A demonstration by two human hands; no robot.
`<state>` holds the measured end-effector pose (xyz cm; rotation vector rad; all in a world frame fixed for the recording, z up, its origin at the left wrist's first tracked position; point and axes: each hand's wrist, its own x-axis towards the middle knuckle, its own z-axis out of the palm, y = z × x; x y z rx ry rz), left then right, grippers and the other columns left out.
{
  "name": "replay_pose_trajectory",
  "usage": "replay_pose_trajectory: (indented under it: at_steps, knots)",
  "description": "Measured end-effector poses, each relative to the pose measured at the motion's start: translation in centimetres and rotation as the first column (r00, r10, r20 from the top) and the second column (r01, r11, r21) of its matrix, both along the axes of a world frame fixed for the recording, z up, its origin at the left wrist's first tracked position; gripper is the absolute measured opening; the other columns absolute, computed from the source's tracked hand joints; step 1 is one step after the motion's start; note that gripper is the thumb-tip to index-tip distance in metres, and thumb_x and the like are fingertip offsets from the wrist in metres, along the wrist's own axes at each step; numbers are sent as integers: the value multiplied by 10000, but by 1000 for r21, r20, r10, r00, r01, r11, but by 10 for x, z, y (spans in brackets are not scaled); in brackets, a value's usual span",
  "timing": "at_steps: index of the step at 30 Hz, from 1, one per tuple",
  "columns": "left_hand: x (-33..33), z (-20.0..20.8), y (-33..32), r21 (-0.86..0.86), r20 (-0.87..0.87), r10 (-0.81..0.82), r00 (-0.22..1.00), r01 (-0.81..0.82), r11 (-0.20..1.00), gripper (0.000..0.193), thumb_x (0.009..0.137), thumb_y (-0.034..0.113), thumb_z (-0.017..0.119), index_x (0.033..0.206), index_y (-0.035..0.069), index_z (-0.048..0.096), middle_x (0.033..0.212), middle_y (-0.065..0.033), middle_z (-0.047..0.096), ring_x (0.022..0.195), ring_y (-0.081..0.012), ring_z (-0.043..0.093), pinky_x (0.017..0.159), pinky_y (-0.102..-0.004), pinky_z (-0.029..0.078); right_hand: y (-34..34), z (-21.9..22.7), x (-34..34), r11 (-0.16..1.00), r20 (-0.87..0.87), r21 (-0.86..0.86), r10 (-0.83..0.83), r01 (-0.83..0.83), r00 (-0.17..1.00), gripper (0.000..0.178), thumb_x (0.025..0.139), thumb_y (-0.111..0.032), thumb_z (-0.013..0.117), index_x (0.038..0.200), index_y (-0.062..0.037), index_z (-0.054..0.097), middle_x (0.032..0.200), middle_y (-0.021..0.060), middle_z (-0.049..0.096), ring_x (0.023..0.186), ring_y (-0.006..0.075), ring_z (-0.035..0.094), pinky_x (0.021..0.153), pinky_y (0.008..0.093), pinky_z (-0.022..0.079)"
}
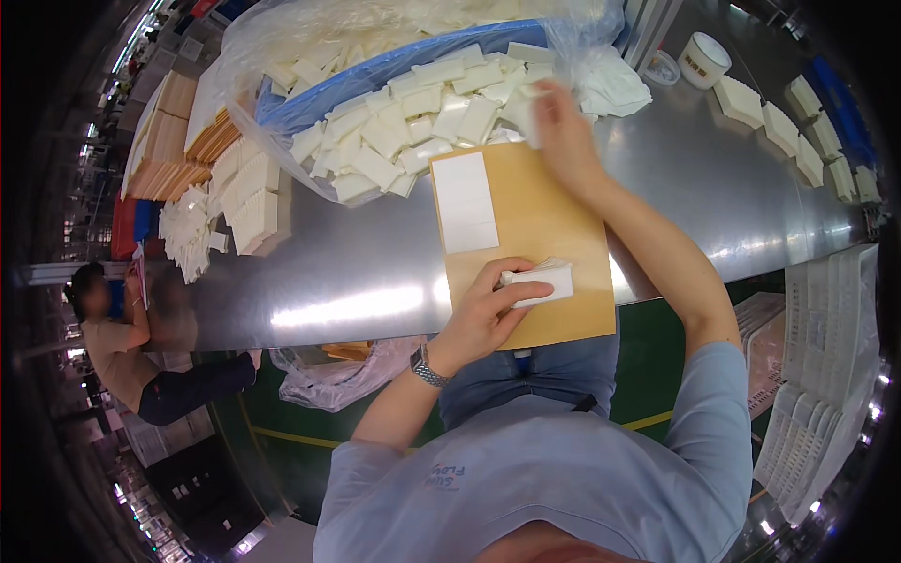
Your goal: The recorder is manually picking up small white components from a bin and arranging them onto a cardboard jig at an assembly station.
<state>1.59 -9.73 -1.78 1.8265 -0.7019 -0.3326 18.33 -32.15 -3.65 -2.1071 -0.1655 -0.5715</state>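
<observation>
My left hand [488, 314] is closed around a small stack of flat white packets [554, 282], its thumb across the front. The stack rests over the lower part of a brown envelope [554, 216] that lies at the table's near edge and juts past it. A white label [465, 202] is on the envelope's upper left. My right hand [567, 141] is blurred by motion at the right end of a heap of white packets [413, 122]. A smeared white shape lies against its fingers; whether they grip it is unclear. The heap sits in a clear plastic bag [310, 178] with a blue divider [404, 64].
Brown envelope stacks [164, 131] and rows of white packets [249, 202] stand at left. A white tub [704, 61] and more packet rows [770, 122] are at right. White plastic crates [817, 403] stand beside the metal table [338, 253]. Another person [122, 347] is at far left.
</observation>
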Motion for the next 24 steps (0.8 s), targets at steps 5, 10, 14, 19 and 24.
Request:
replay_pose_trajectory:
  at_steps: [5,10,14,19,24]
  knots:
    - [-5,3,-2,-138,121,100,988,-83,987,399,828,-21,753,1207,98,725,1379,-155,527,1235,-297,561,972,-367,476,-41,47,-43,787,-183,609,19,98,983,306,1088,-340,444,1213,-94,578,1096,108,679,755,156,662,507,268,494]
    - [50,10,5,-138,530,327,782,-301,944,359,795,86,798,1140,82,697,1213,-139,640,1161,-318,580,929,-434,484,-54,26,-127,632,-256,775,298,11,920,357,1094,-372,404,1284,-87,503,1084,151,692,824,149,664,539,229,472]
    - [143,20,-23,6,711,367,600,-527,850,305,808,169,771,1088,86,685,1086,-115,697,1071,-307,606,964,-458,401,-34,17,-160,678,-283,733,242,47,928,436,1062,-179,528,1460,-106,368,1154,177,698,878,158,682,650,226,518]
    - [208,16,-42,436,678,203,706,-610,661,350,830,224,750,1145,85,685,1045,-88,720,1018,-313,634,993,-460,359,-24,17,-162,680,-291,733,272,31,917,752,1044,-96,543,1639,-186,92,1254,213,675,936,173,697,706,255,543]
    - [216,26,-19,176,609,400,685,-608,774,357,819,184,769,1150,57,724,938,-86,724,807,-252,676,774,-407,506,-26,11,-162,615,-258,788,274,38,927,629,1053,-87,512,1587,-160,188,1144,170,690,864,151,671,726,261,531]
